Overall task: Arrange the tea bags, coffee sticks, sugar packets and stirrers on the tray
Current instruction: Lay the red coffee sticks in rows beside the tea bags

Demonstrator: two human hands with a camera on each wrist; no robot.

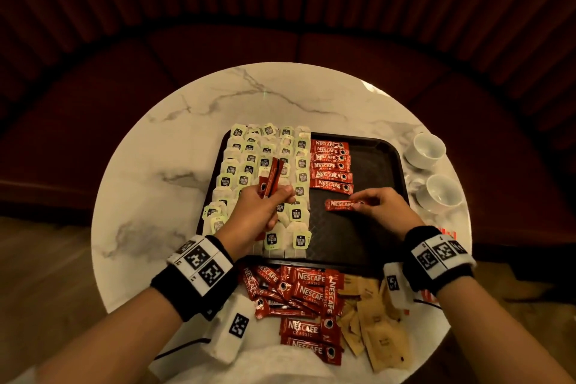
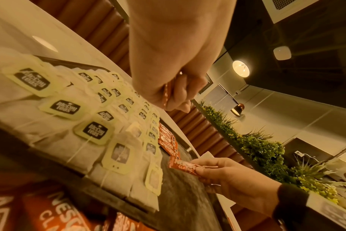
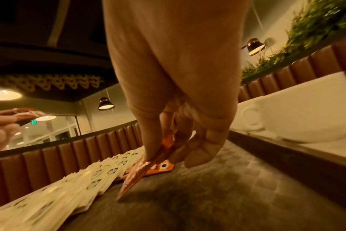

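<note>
A black tray (image 1: 374, 246) lies on a round marble table (image 1: 162, 165). Rows of tea bags (image 1: 265, 153) fill its left half. A column of red coffee sticks (image 1: 330, 165) lies beside them. My right hand (image 1: 371, 206) pinches one coffee stick (image 1: 341, 205) just above the tray floor, below that column; the same stick (image 3: 146, 170) shows tilted in the right wrist view. My left hand (image 1: 268, 206) hovers over the tea bags and grips a few coffee sticks (image 1: 271, 178) that stick upward. The left hand (image 2: 174, 93) and its sticks' edge (image 2: 165, 96) show in the left wrist view.
Loose coffee sticks (image 1: 299, 305) and brown sugar packets (image 1: 377, 330) are piled on the table in front of the tray. Two white cups (image 1: 428, 150) (image 1: 442, 190) stand right of the tray. A red bench seat (image 1: 280, 47) curves behind the table.
</note>
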